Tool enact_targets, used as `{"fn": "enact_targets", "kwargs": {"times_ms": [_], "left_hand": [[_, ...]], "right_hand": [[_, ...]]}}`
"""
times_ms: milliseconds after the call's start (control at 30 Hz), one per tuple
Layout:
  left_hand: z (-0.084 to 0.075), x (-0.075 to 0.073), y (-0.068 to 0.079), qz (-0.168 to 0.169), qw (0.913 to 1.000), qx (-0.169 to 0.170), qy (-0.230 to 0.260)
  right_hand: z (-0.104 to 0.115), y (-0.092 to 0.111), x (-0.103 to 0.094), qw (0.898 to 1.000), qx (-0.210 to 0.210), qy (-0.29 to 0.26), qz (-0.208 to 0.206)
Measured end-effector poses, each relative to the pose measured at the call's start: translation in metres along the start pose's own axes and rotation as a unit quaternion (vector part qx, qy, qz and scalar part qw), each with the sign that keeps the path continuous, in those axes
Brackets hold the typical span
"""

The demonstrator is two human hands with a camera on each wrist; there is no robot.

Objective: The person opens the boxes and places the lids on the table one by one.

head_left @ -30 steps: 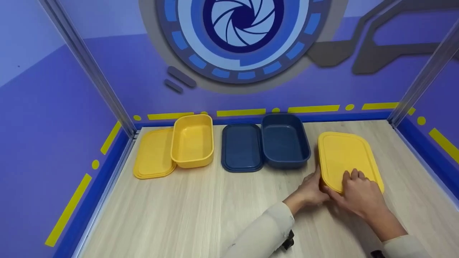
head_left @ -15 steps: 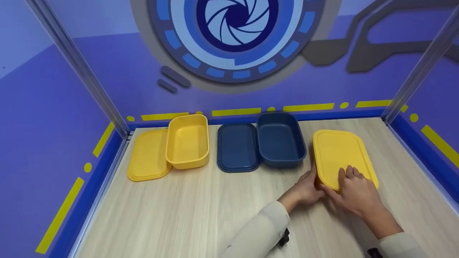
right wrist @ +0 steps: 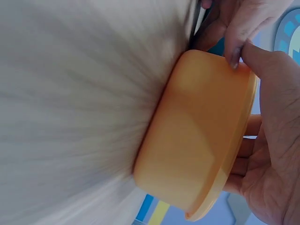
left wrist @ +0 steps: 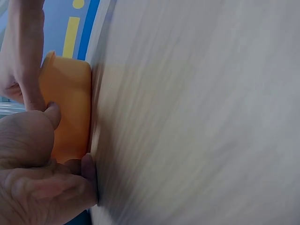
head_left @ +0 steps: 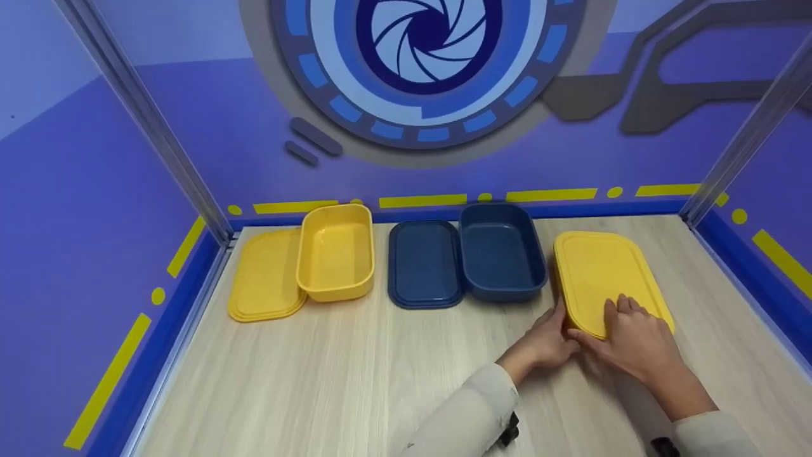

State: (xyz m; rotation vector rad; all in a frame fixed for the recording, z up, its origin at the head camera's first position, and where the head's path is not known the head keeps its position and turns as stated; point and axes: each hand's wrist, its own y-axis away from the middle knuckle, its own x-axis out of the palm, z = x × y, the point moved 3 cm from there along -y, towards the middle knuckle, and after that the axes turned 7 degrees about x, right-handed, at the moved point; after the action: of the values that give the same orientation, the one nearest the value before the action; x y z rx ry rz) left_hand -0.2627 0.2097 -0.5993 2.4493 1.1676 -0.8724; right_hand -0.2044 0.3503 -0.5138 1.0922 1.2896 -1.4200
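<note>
A yellow food container (right wrist: pixel 187 122) stands on the table at the right, a yellow lid (head_left: pixel 599 270) covering its top. Around its near left corner my left hand (head_left: pixel 547 341) grips the container, thumb on the front wall and fingers along the left side. My right hand (head_left: pixel 641 348) lies over the near part of the lid. Its fingers are bent on the lid's top, and its thumb reaches the rim close to the left thumb. In the left wrist view the container's orange-looking wall (left wrist: pixel 72 103) shows beyond both hands.
Left of the hands stand an uncovered dark blue container (head_left: pixel 504 257) and its blue lid (head_left: pixel 425 263). Farther left is an uncovered yellow container (head_left: pixel 336 254), overlapping another yellow lid (head_left: pixel 266 276). Printed panels (head_left: pixel 209 127) wall in the back and sides of the wooden table (head_left: pixel 355 381).
The head view shifts slightly. Both hands keep their places on the covered yellow container, and the other containers and lids stay put.
</note>
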Motion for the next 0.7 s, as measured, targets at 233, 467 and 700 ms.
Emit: {"fn": "enact_targets", "kwargs": {"times_ms": [233,467,700], "left_hand": [[0.005,0.002,-0.004,-0.002,0.9999,0.003,-0.016],[0.002,0.0,-0.005,-0.004,0.9999,0.009,-0.012],[-0.002,-0.006,0.0,0.007,1.0,0.0,0.007]], "right_hand": [[0.005,-0.005,0.001,0.999,0.006,0.017,0.029],[0.005,-0.006,0.002,0.999,-0.003,0.032,0.021],[0.006,-0.005,0.005,0.999,-0.014,0.038,0.016]]}}
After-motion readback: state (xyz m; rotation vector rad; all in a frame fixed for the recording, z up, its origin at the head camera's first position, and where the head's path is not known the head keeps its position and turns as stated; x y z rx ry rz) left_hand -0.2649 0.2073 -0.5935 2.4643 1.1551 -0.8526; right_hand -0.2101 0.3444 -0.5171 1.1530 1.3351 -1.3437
